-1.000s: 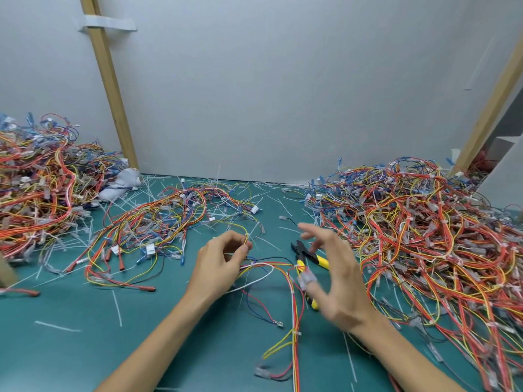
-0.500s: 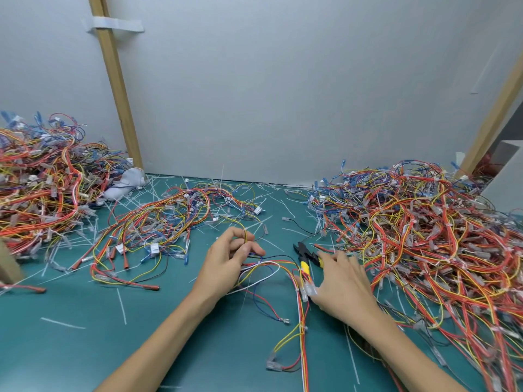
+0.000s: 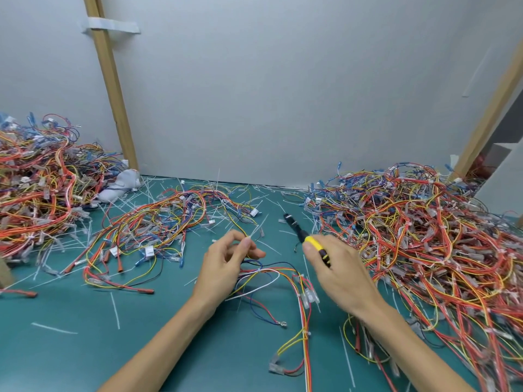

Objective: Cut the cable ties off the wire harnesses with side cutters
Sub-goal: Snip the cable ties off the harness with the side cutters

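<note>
A single wide-angle view sits at the person's head, close over the near edge of the green table, facing forward and down across it to the grey wall along the far edge. The left hand and right hand sit mid-frame, and a wooden post leans at the far edge.

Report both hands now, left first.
Left hand: closed, pinching wires of the harness.
Right hand: closed round the yellow-handled side cutters.
</note>
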